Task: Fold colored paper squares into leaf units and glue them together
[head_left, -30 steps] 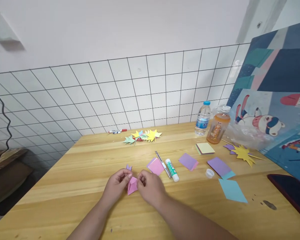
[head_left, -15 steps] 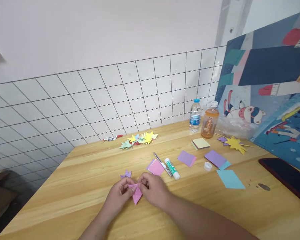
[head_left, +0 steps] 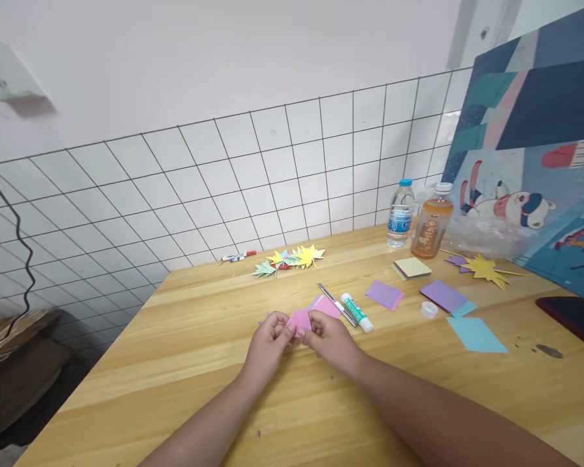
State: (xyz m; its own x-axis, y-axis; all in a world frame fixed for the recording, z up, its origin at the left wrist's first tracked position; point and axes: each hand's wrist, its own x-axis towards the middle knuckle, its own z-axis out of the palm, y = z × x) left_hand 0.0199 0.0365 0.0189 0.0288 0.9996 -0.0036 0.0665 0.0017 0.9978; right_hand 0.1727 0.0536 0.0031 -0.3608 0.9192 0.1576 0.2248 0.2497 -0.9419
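A folded pink paper (head_left: 300,319) is pinched between my two hands above the wooden table (head_left: 185,370). My left hand (head_left: 271,338) grips its left side with the thumb in front, and my right hand (head_left: 331,338) pinches its right side. Fingers cover part of the folds. Just behind my left hand, a purple folded paper (head_left: 263,321) is mostly hidden. Past my right hand lie a stack of pink and purple sheets (head_left: 329,305), a craft knife (head_left: 338,303) and a green and white glue stick (head_left: 357,312).
Several paper stars (head_left: 305,256) and markers (head_left: 239,257) lie along the back edge. A water bottle (head_left: 400,214) and an orange drink bottle (head_left: 432,222) stand back right. Purple sheets (head_left: 442,296), a blue sheet (head_left: 477,334), a white cap (head_left: 429,309) and a dark phone-like object (head_left: 571,318) lie right.
The view has shifted, so the table things appear farther right. Both hands have raised and turned the pink paper; a wider face of it now shows, and the purple folded paper is more covered.
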